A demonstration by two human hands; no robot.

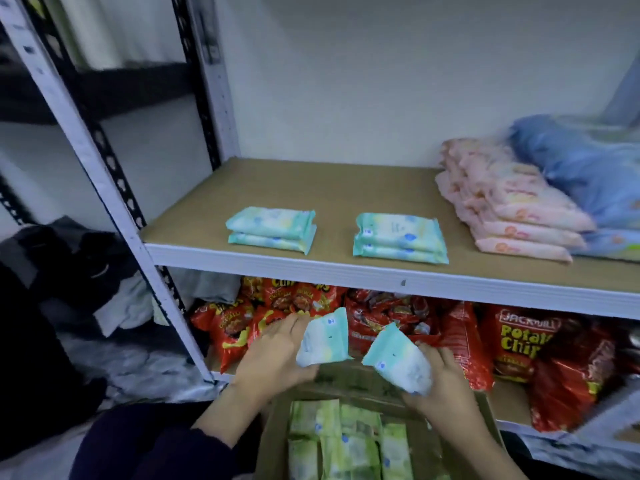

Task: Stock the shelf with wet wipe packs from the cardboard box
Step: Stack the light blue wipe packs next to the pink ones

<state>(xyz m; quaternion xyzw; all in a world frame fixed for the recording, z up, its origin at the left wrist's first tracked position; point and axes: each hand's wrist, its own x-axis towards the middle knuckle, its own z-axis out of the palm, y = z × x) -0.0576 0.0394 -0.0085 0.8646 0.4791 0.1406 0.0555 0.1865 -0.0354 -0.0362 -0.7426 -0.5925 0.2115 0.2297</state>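
While each hand grips one teal wet wipe pack just above the far wall of the cardboard box (363, 379), neither pack has reached the shelf yet. The left hand (277, 351) curls thumb and fingers round the left pack (325, 337), held tilted over the box's far left corner. The right hand (443, 379) clasps the right pack (398, 362) over the box's far right side, and the two packs are near each other but apart. Down inside the box, more packs (346, 441) with a green tint lie in rows. Higher up and beyond the box runs the shelf board (346, 188), carrying two piles of two teal packs each: a left stack (272, 230) up and left of the box's middle, and a right stack (400, 237) up and right of it. Farther right of the box on that board sit pink packs (512, 209) and blue packs (588, 168). Straight behind the box, on the lower level, red snack bags (294, 299) crowd together, with a potato chips bag (519, 337) off to the box's right. Left of the box rises a slotted steel post (114, 188), and a dark sleeve (149, 441) lies at the box's near left.
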